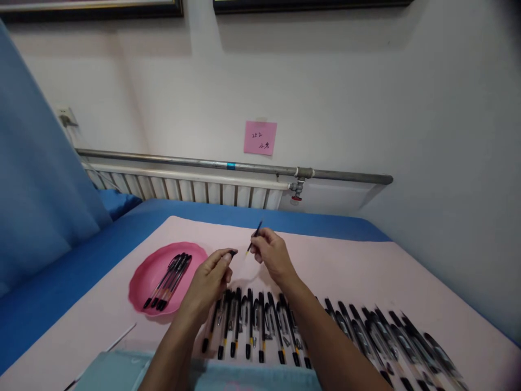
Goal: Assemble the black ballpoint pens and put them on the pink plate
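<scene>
My left hand [211, 277] is closed, and a small black pen part [233, 253] sticks out between its thumb and forefinger; the rest of that part is hidden by the fingers. Just to the right, my right hand [273, 252] pinches a thin pen refill [257, 230], dark along its length with a yellow lower end, held tilted. The two pieces are apart. Below both hands lies a row of pen barrels [249, 326] with black ends, and among them are loose caps and small metal clips [254, 342]. Left of my left hand, several capped pens [171, 279] rest in a pink plate [142, 266].
More pen parts [378, 336] lie at the right of the pink table cover [325, 260]. A thin white stick [122, 336] lies at lower left, near a light blue cloth [118, 369]. Behind stand a radiator [203, 190], a pipe [171, 159] and a blue curtain [40, 190].
</scene>
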Demonstrator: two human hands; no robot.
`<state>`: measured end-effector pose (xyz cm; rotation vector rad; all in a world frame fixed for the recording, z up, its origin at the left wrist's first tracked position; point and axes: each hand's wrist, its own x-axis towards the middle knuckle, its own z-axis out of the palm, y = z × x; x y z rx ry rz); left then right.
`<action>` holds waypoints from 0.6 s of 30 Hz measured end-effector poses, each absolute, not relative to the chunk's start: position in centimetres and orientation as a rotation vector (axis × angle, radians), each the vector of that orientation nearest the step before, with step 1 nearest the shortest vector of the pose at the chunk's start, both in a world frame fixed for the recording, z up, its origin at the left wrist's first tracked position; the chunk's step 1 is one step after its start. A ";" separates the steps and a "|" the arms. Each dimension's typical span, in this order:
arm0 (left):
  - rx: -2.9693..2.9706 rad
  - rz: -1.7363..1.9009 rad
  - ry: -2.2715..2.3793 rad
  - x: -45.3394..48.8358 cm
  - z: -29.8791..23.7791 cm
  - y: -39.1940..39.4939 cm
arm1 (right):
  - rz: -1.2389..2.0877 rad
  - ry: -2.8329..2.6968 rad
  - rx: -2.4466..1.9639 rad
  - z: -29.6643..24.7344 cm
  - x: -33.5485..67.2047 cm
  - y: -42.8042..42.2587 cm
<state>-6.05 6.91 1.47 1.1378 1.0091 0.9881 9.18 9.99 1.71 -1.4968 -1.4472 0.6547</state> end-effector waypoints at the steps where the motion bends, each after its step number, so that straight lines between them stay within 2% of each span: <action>1: 1.128 0.964 0.983 -6.0 1.4 6.9 | 0.777 -1.280 -1.303 2.3 8.9 9.8; 3: 1.105 0.940 0.943 -6.1 1.2 6.9 | 0.959 -0.995 -0.965 3.1 8.4 9.3; 5: 1.083 0.941 0.915 -6.1 1.1 7.0 | 1.011 -0.875 -0.818 3.6 8.1 8.9; 18: 1.056 0.915 0.862 -6.4 1.6 6.8 | 1.035 -0.869 -0.769 3.7 8.0 8.7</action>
